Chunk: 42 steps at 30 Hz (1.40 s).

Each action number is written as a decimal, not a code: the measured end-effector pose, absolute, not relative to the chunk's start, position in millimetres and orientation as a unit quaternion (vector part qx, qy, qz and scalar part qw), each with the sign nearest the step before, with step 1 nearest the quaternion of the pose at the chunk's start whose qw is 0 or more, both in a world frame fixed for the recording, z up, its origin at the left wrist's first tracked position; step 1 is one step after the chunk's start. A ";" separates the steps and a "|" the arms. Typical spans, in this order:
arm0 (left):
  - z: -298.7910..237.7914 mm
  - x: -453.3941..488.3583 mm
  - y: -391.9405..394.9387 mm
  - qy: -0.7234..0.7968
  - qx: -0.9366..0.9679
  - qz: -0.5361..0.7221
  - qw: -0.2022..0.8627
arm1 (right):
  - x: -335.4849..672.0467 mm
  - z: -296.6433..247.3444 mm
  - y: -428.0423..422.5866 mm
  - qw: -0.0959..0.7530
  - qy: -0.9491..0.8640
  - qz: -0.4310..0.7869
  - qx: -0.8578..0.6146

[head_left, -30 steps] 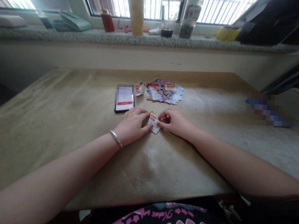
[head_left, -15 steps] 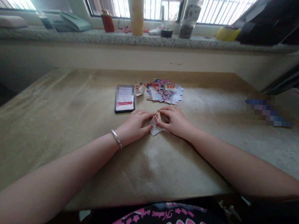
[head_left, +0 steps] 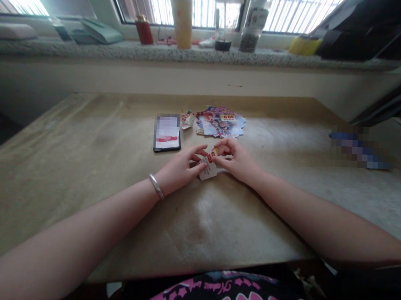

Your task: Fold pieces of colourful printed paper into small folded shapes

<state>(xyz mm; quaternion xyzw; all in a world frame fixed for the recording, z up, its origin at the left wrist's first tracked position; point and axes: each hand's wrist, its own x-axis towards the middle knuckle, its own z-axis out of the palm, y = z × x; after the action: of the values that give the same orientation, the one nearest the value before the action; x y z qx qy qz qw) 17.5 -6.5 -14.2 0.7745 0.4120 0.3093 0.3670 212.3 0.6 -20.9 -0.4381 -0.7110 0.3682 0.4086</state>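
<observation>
left hand [head_left: 181, 167]: fingers closed lightly on the slip's left edge, one finger lifted.
right hand [head_left: 236, 161]: fingertips pinched on the slip's red top end.
slip [head_left: 209, 168]: mid-table [head_left: 85, 162], tilted up between both hands; looks part-folded, though too small to be sure.
done: one folded bit [head_left: 187, 119] lies far, between phone [head_left: 168, 132] and pile [head_left: 220, 123].
left: the pile of flat printed slips, just beyond the hands, looks unworked; early days, i'd judge.
</observation>
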 end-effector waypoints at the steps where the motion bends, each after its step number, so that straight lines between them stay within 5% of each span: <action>1: -14.0 17.7 -6.7 0.420 0.767 0.309 0.374 | 211.7 -19.0 -0.5 0.422 -0.711 0.359 -0.434; 12: -3.4 17.4 -11.5 0.404 0.802 0.296 0.325 | 208.0 -17.0 -4.4 0.525 -0.661 0.367 -0.391; 18: -5.1 17.5 -11.5 0.381 0.814 0.303 0.316 | 206.9 -18.1 -2.5 0.485 -0.646 0.438 -0.394; 29: -4.0 20.1 -13.4 0.380 0.834 0.284 0.283 | 206.6 -4.3 -13.3 0.453 -0.766 0.246 -0.385; 42: 1.4 19.7 -16.3 0.400 0.837 0.239 0.286 | 206.7 -1.7 -21.2 0.483 -0.761 0.252 -0.351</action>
<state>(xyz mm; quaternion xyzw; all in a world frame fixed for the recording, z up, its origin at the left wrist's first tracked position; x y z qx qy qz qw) 19.7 -16.3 1.4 0.8373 0.3997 0.2390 0.2864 206.7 -21.2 -1.7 -0.3510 -0.7614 0.2519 0.4833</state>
